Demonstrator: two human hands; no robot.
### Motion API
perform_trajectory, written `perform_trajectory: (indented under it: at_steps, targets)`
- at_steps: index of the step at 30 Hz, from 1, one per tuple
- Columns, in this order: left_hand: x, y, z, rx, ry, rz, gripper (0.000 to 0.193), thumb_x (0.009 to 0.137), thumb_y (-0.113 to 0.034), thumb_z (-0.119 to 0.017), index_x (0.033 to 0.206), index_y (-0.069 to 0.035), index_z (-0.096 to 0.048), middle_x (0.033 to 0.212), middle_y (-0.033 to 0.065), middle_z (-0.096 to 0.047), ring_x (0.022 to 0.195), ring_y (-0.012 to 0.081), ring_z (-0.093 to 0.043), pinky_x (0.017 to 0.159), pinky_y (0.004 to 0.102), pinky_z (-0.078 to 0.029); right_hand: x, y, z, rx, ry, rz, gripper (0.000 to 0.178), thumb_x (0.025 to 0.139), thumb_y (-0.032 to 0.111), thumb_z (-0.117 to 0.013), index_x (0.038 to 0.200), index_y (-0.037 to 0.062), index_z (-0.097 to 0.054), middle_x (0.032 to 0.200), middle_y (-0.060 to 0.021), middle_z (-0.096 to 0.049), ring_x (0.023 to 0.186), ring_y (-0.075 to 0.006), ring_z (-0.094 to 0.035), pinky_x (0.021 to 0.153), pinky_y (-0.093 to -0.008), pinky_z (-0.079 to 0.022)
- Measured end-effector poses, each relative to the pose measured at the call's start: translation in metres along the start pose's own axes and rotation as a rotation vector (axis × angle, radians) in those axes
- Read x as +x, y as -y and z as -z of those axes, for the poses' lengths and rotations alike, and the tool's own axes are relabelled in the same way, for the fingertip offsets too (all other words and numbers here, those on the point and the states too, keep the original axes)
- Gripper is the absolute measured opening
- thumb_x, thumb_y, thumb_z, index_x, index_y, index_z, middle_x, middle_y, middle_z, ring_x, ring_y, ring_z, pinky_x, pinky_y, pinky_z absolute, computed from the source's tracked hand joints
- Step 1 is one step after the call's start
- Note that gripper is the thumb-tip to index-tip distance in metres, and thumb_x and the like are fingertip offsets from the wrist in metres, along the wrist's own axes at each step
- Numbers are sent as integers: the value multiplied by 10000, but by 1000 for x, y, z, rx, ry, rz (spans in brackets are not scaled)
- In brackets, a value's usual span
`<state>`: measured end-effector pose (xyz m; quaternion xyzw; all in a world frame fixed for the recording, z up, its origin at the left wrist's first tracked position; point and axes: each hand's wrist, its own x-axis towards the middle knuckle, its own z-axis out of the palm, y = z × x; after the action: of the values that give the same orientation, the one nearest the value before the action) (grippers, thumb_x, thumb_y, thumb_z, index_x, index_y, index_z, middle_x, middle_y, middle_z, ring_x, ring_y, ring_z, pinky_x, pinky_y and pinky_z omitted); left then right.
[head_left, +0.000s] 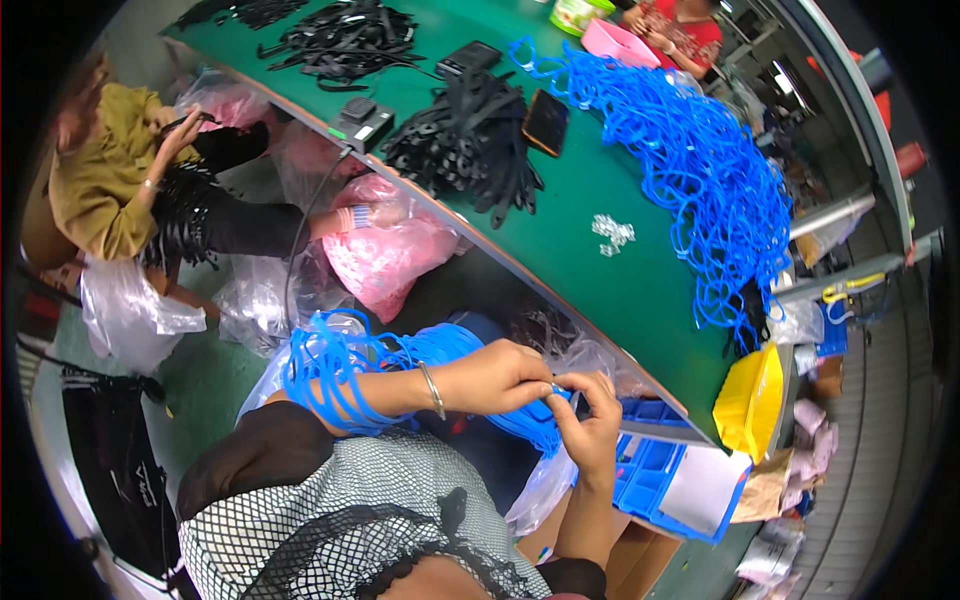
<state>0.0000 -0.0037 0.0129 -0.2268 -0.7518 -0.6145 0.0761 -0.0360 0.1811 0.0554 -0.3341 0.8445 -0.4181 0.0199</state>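
Note:
My left hand (505, 378), with a metal bangle at the wrist, meets my right hand (588, 418) over my lap. Both are closed, thumbs and forefingers pinching a bit of thin blue cord between them. A tiny piece at the fingertips is too small to make out. Loops of blue cord (325, 375) hang around my left forearm. More of the blue cord lies in a bundle (525, 425) beneath my hands, on my dark-clothed lap.
On the green table (560, 210) lie a heap of blue cords (700, 160), black straps (460, 140), a phone (545, 122) and small clear pieces (612, 234). A yellow bin (748, 400) stands at its near corner. A co-worker (115, 170) sits left, by pink bags (390, 250); another person (685, 30) is opposite.

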Motion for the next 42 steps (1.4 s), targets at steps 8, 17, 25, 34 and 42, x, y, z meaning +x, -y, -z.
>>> perform_trajectory:
  at_steps: [8,17,25,34,42]
  targets:
    - [-6,-4,-2,247,-44,18,152,843,-155,-550,882,-14,-589,787,140,-555,728,329,-580,616,418,-463,-4,-4,-11,53,-87,-59,131,697,88,-694,805,42,-639,807,-77,-631,812,-236,-584,958,-436,-316]
    - [-16,34,-8,-552,131,258,178,868,-167,-519,803,-18,-590,672,-47,-501,610,76,-470,522,239,-373,-8,2,-27,5,-125,35,98,711,68,-668,800,53,-629,797,-66,-624,824,-238,-574,977,-447,-289]
    - [-32,41,-22,-1236,318,623,179,825,-157,-622,776,14,-614,536,-50,-401,442,36,-296,433,206,-215,-18,10,-14,-133,81,207,125,675,25,-681,781,76,-638,752,-43,-591,804,-223,-568,969,-430,-274]
    - [-33,41,-39,-1210,467,656,117,812,-123,-588,785,-11,-608,592,-44,-441,465,30,-311,427,196,-215,-15,6,11,-36,392,177,159,648,26,-698,796,54,-647,760,-60,-596,778,-218,-564,875,-391,-380]
    - [-27,37,-41,-554,123,316,184,884,-207,-560,853,-35,-619,722,-41,-539,645,24,-431,556,193,-348,-34,-13,-15,217,-12,-195,124,754,-2,-647,874,-7,-620,859,-76,-593,808,-136,-542,732,-244,-418]
